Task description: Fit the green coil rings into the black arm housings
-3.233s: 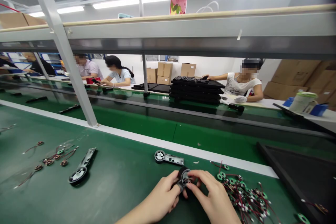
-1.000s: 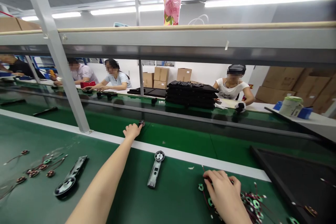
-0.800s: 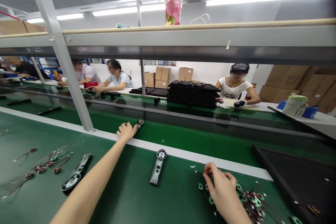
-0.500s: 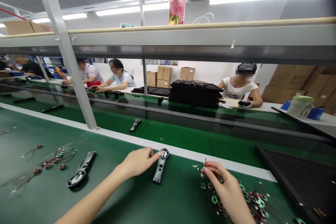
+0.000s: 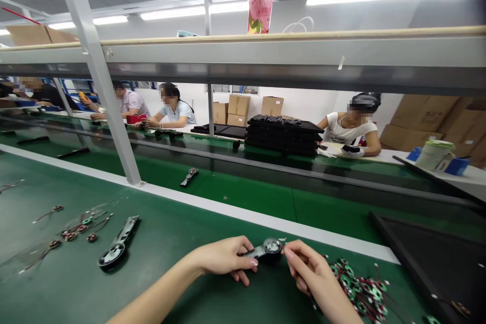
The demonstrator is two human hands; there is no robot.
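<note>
Round-ended grey part point(image 5: 272, 246) over the green bench point(image 5: 170, 243), near centre.
The left hand point(image 5: 226, 257) clamps its narrow end between thumb and fingers; the right hand point(image 5: 309, 271) pinches a thin red wire point(image 5: 283, 249) just beside it (wired pieces point(image 5: 366, 291) heap at right).

Left hand point(image 5: 224, 257) grips a grey-black housing point(image 5: 272, 246) by its shank, round end facing the right hand point(image 5: 312, 269), whose fingertips pinch a thin wire point(image 5: 283, 249) just beside it! Right of the grip, wired green parts point(image 5: 360, 286) heap up; well left, another housing point(image 5: 124, 233) lies.
</note>
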